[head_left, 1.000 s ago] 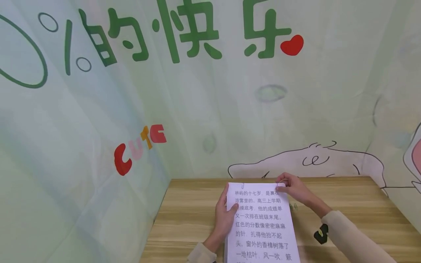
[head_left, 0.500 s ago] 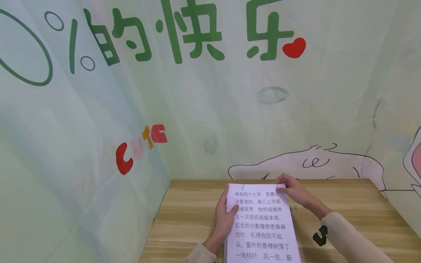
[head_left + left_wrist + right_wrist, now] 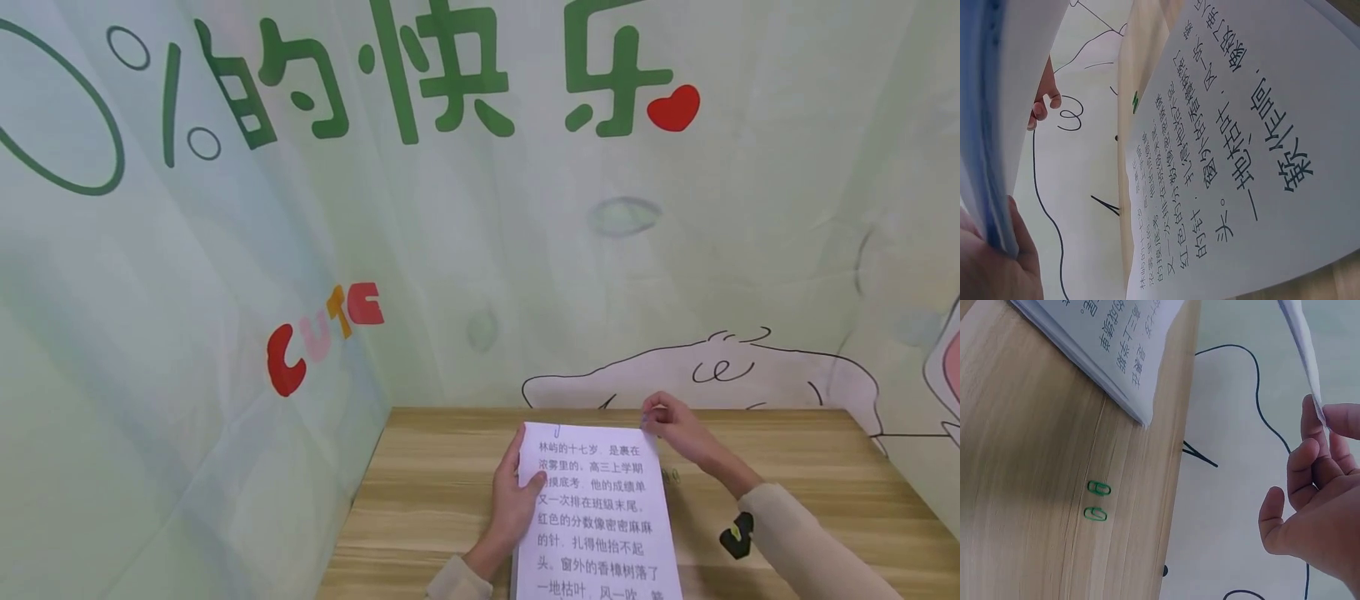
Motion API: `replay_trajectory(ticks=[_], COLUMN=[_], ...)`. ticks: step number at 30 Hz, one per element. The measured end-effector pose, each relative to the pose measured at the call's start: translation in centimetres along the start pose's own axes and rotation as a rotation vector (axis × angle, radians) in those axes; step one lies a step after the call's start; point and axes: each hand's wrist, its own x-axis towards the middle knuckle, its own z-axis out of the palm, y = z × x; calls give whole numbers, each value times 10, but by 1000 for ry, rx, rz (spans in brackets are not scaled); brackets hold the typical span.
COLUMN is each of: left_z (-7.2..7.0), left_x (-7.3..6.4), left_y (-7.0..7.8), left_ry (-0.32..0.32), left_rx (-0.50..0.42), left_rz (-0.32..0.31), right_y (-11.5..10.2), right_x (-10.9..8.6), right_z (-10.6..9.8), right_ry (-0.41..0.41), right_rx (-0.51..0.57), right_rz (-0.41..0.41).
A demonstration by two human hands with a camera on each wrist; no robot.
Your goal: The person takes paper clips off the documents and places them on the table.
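Observation:
A sheaf of printed paper is raised above the table. My left hand grips its left edge, thumb over the front. A thin wire paper clip sits on its top edge, left of centre. My right hand is at the top right corner, thumb and index finger pinched on a small bluish bit that looks like another paper clip. In the right wrist view the pinch meets the sheaf's corner, partly hiding what is held. Beneath, another printed stack lies on the table, hidden in the head view.
Two green paper clips lie on the wooden table, right of the papers. A printed cloth backdrop stands behind and along the left side. A dark device is attached at the right sleeve.
My right hand has shifted slightly right and up, and the clip seen on the sheaf's top right corner no longer shows there. The left hand keeps its grip; the sheaf sits slightly lower in view.

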Motion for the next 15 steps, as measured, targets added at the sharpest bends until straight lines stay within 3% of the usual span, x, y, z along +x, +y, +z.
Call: replay_trajectory(ticks=[8,15], left_z=[0,-1], left_x=[1,0], left_y=[-3,-3], left_ry=[0,9], left_rx=[7,18], left_rz=[11,5], right_y=[3,11], right_x=[-2,-3], right_z=[-9,-14], right_ry=[44,37], right_rx=[-30,-41], right_rz=[26,-12])
